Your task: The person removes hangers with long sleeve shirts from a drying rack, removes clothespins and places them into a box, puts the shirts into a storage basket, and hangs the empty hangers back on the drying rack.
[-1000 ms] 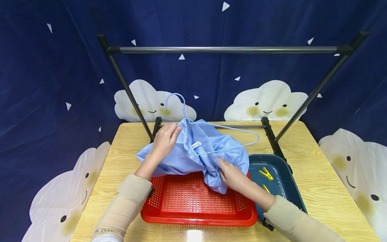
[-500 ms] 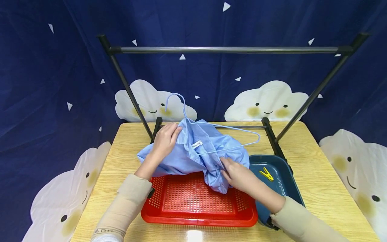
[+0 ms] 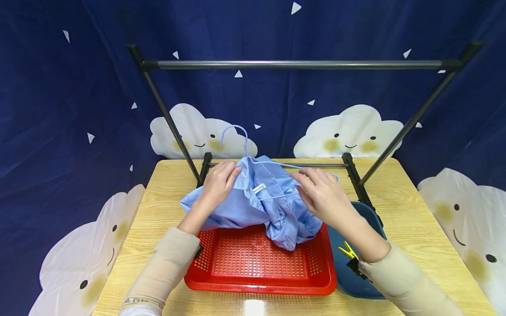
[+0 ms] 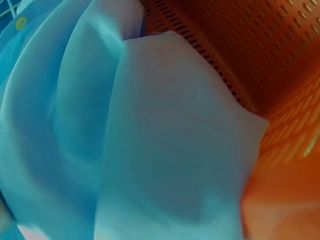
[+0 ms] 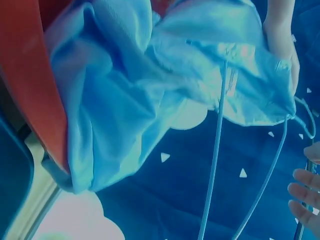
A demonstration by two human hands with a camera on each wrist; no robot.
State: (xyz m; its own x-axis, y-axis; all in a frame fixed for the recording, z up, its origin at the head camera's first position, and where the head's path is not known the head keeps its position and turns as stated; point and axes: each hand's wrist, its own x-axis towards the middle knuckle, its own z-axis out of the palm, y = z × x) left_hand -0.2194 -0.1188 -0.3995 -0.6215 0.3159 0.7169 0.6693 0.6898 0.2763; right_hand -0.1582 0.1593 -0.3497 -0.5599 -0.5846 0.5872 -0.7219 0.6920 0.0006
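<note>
A light blue shirt [image 3: 237, 213] with a white collar label lies bunched over the back of the red basket [image 3: 261, 288]. My left hand [image 3: 216, 182] grips the shirt by its collar, close to the neck of a pale blue wire hanger [image 3: 246, 142]. The hanger's left side runs inside the shirt; its right side lies outside the cloth. Over that right end hovers my right hand [image 3: 326, 195]. The right wrist view shows its fingers [image 5: 304, 192] spread, apart from the hanger wires [image 5: 215, 145]. Folded shirt cloth [image 4: 170, 135] fills much of the left wrist view.
A black rack with a grey top bar [image 3: 296, 65] stands behind on the wooden table [image 3: 427, 228]. Right of the red basket sits a dark blue tray [image 3: 352, 281] with a yellow clothespin [image 3: 348, 250]. A navy curtain [image 3: 253, 26] hangs at the back.
My right hand has let go of the shirt and moved up to the hanger's right end. The hanger hook has shifted slightly right. My left hand keeps its grip on the collar.
</note>
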